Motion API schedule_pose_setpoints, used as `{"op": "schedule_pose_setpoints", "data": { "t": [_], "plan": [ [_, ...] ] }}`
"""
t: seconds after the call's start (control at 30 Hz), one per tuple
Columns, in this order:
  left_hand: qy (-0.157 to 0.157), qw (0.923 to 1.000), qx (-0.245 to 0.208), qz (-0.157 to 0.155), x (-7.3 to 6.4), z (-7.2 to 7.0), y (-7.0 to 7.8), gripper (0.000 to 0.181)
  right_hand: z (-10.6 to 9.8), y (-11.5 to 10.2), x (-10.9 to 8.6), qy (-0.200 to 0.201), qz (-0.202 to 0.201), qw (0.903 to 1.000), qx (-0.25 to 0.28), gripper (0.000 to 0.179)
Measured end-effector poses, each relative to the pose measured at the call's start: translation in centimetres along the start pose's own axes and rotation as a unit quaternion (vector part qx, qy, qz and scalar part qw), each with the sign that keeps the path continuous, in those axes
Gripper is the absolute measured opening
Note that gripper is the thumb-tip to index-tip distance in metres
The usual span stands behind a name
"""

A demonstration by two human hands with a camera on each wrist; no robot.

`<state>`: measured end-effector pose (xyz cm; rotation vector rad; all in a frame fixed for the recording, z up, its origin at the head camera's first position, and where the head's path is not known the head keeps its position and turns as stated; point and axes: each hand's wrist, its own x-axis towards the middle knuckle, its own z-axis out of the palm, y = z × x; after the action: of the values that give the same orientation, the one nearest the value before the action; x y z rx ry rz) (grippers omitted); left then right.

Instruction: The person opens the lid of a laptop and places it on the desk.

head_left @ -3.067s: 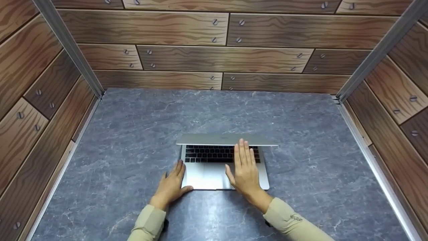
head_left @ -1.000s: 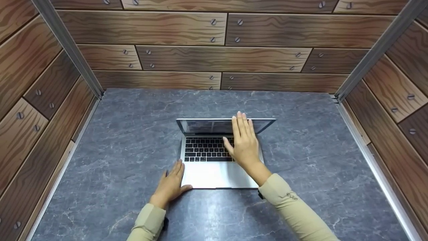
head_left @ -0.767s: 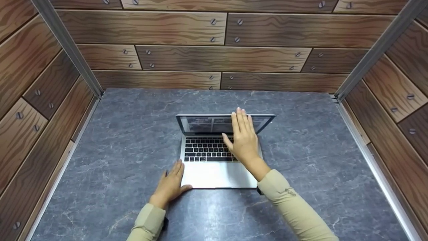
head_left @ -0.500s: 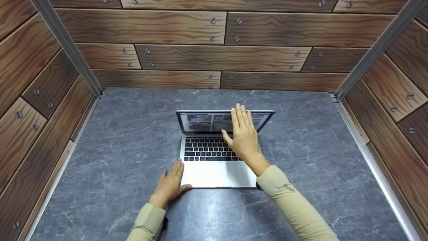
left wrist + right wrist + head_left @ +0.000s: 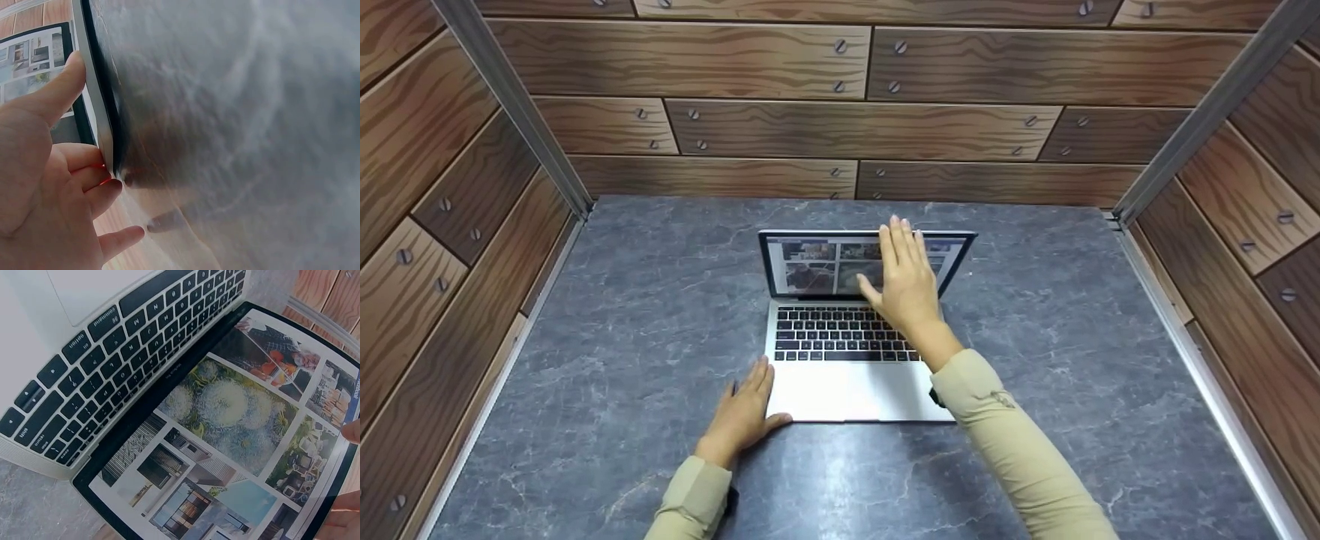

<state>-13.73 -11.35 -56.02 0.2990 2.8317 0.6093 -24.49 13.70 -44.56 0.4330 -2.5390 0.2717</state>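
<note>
A silver laptop [image 5: 825, 391] stands with its lid raised a little past upright, and its lit screen [image 5: 810, 266] shows a grid of pictures. My right hand [image 5: 910, 292] lies with fingers straight up against the screen side of the lid, fingertips passing the top edge; in the right wrist view its fingers [image 5: 340, 517] show at the screen's border. Along the base's left side rests my left hand [image 5: 741, 416], fingers extended and thumb at the front left corner. Up close in the left wrist view, its thumb [image 5: 70, 81] touches the base's edge [image 5: 102, 135].
The laptop sits on a grey marble-patterned table [image 5: 622, 300]. Wood-print panels [image 5: 735, 64] with metal corner posts [image 5: 510, 105] close off the back and both sides.
The laptop lid has swung up and back from nearly closed, bringing the screen into sight. My right hand has moved forward along with it. My left hand has kept its place.
</note>
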Motion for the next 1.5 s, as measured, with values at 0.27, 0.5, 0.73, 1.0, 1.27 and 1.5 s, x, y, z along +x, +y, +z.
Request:
{"op": "schedule_pose_setpoints", "data": {
  "t": [0.27, 0.5, 0.73, 1.0, 1.27, 1.5],
  "plan": [
    [0.003, 1.0000, -0.003, 0.005, -0.1, -0.1, 0.0, 0.086, -0.2, 0.5, 1.6, -0.030, 0.007, 0.9995, 0.000, 0.076],
    [0.004, 0.9999, 0.007, 0.007, 0.0, 0.0, 0.0, 0.087, -0.1, 1.0, 2.8, -0.066, 0.020, 0.9976, 0.010, 0.077],
    [0.013, 0.9998, 0.010, 0.014, -0.1, 0.0, 0.1, 0.086, 0.0, 1.8, 4.0, -0.110, 0.022, 0.9936, 0.016, 0.079],
    [0.015, 0.9998, 0.003, 0.015, -0.1, 0.0, 0.0, 0.086, 0.2, 2.1, 5.2, -0.140, 0.029, 0.9896, 0.017, 0.079],
    [0.020, 0.9997, 0.001, 0.015, -0.2, 0.0, -0.2, 0.085, 0.5, 2.1, 6.4, -0.165, 0.041, 0.9853, 0.019, 0.079],
    [0.007, 0.9999, -0.006, 0.006, 0.0, 0.1, -0.2, 0.087, 0.9, 2.4, 7.2, -0.185, 0.046, 0.9816, 0.003, 0.081]
  ]
}}
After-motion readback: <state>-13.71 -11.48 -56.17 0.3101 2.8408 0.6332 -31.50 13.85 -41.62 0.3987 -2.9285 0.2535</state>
